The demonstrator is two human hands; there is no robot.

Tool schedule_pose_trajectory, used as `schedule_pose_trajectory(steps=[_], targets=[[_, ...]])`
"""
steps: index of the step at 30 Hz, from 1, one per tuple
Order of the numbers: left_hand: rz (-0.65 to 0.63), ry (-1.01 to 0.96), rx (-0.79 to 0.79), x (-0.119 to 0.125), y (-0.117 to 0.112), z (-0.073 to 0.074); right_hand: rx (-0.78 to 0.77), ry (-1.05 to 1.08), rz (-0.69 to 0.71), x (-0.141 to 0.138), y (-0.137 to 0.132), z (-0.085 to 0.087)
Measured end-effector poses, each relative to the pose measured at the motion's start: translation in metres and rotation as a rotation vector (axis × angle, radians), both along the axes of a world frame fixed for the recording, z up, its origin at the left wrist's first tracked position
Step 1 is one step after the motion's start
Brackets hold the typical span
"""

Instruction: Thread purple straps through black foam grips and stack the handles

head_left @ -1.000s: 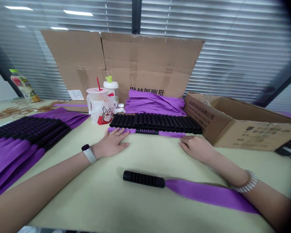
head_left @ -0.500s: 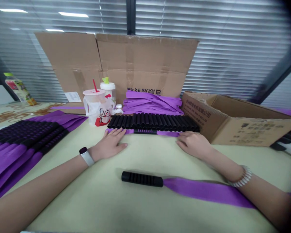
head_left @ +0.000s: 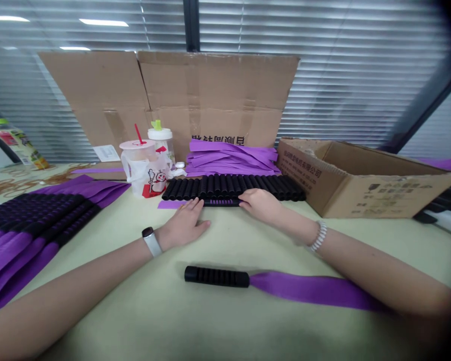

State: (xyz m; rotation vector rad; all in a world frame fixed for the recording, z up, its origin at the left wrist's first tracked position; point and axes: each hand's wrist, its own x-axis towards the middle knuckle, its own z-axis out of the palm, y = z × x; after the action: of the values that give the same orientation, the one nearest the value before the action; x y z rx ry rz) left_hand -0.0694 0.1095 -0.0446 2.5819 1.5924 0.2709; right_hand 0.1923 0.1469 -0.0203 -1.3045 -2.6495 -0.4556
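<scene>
- At the far left, black ridged grips fitted on purple straps are laid in overlapping rows; these appear finished.
- At the upper left, a juice bottle is stood beyond the pale table.
- The left arm is extended forward from the lower left, with a smartwatch worn at the wrist. The left hand is laid flat and open, its fingertips placed at the left end of a grip.
- At the back centre, a plastic cup with a red straw is placed before flattened cardboard.
- That black grip is positioned on a purple strip, in front of a row of unstrapped black grips. Loose purple straps are heaped behind; these appear unjoined.
- In the foreground, a black grip is seen attached to a purple strap.
- The right arm is angled inward, with a beaded bracelet worn. The right hand is relaxed, unclenched, and rests against the grip's right end.
- At the right, an open cardboard box is set.
</scene>
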Motion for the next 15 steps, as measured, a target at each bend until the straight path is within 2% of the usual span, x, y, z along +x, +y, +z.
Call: schedule_pose_trajectory(steps=[5,15], targets=[[-0.002,0.014,-0.023,0.000,0.001,-0.002,0.005,-0.007,-0.022,-0.006,0.003,-0.011],[0.000,0.057,-0.067,0.001,0.000,0.001,0.026,-0.026,-0.062,-0.009,0.002,-0.015]])
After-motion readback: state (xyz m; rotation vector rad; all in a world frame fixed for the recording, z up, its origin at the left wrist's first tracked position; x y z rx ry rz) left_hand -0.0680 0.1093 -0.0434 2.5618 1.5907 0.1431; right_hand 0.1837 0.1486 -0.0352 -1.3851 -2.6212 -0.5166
